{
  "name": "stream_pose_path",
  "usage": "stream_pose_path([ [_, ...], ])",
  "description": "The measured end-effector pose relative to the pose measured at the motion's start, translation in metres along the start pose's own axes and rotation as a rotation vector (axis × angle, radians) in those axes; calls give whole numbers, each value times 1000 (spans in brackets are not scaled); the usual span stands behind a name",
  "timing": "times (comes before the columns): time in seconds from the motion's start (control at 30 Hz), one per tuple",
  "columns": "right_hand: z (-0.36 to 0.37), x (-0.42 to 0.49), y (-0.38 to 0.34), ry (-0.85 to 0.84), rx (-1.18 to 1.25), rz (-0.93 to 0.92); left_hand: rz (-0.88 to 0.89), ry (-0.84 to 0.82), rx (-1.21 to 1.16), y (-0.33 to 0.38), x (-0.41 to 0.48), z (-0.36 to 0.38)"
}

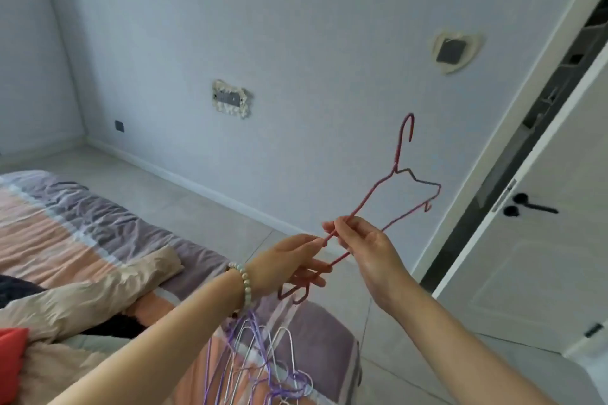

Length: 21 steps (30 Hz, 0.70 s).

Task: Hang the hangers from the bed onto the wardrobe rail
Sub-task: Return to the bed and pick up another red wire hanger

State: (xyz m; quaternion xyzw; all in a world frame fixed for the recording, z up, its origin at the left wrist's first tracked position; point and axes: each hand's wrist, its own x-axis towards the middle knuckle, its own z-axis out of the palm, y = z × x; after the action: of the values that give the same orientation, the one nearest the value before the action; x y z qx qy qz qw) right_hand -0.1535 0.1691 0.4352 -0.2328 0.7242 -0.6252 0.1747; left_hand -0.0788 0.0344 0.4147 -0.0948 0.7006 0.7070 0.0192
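A thin pink wire hanger (pixel 378 194) is held up in the air in front of the wall, its hook pointing upward. My right hand (pixel 365 250) pinches its upper arm between thumb and fingers. My left hand (pixel 292 263), with a bead bracelet on the wrist, grips the hanger's lower end, where the wire bends below the fingers. Under my left forearm a pile of several purple and white wire hangers (pixel 260 368) lies on the striped bed (pixel 82 227). No wardrobe rail is in view.
A rumpled beige blanket (pixel 98 293) and a red item (pixel 11 362) lie on the bed at left. A white door (pixel 539 240) with a black handle stands ajar at right. Grey tile floor (pixel 197 207) runs between bed and wall.
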Motion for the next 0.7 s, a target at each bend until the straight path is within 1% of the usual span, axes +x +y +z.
stream_pose_path([
  [0.13, -67, -35, -71, 200, -65, -125, 117, -66, 75, 87, -10, 49],
  [0.2, -92, -53, -97, 267, -56, -152, 193, -73, 97, 116, -16, 71],
  [0.3, -140, -94, -132, 400, -5, -210, 325, -141, 183, 166, -23, 122],
  [0.47, -226, -182, -173, 638, 36, -271, 486, -347, 302, 233, -34, 229],
  [0.7, -334, -328, -207, 968, -42, -342, 608, -667, 293, 277, -66, 405],
])
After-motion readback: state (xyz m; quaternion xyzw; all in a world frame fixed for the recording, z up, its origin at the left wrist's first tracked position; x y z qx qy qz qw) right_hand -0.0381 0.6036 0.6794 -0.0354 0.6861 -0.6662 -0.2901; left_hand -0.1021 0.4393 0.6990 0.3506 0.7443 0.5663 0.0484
